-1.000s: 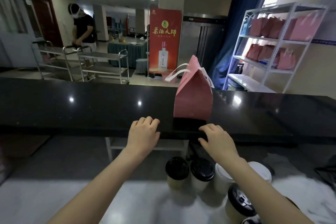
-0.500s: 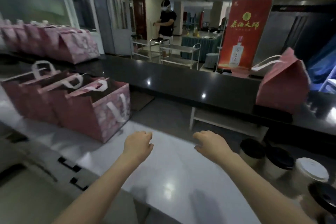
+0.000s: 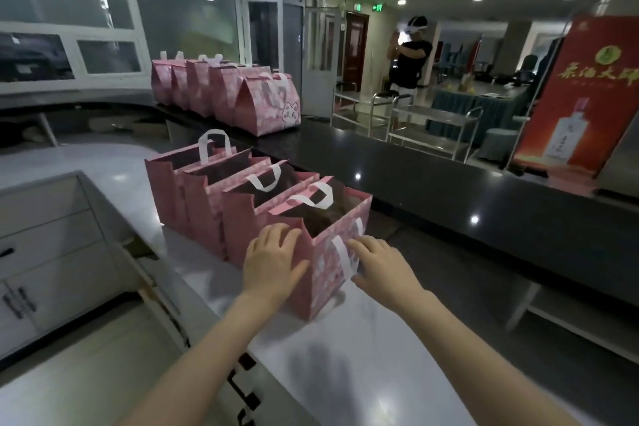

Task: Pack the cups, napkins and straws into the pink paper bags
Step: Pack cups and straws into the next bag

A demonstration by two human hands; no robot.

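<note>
Nearest open pink paper bag (image 3: pixel 330 287) stands upright on the white surface (image 3: pixel 345 377), mouth open, dark brown inside; I cannot tell what it holds. One white handle (image 3: pixel 340 254) hangs down its front panel, the other lies folded across the mouth.

Left hand (image 3: pixel 273 263): flat on the bag's left side panel, fingers straight and reaching up to the rim, thumb laid out toward the bag's corner. Holds nothing.

Right hand (image 3: pixel 380 263): fingers spread and loosely bent, tips touching the front panel just beside the hanging handle. No grip on the handle that I can see.

Behind this bag, touching in a row: three more open pink bags (image 3: pixel 207 197), handles up or flopped over.

Beyond the row, on the black counter (image 3: pixel 449 190): closed pink bags (image 3: pixel 262 107), one with a cat face printed.

Far right of the bag: red banner (image 3: pixel 574 97). Beyond the counter: steel trolleys (image 3: pixel 432 128), a person in a black shirt (image 3: pixel 409 59).

Left of the bag: grey cabinet drawers (image 3: pixel 45 252).
</note>
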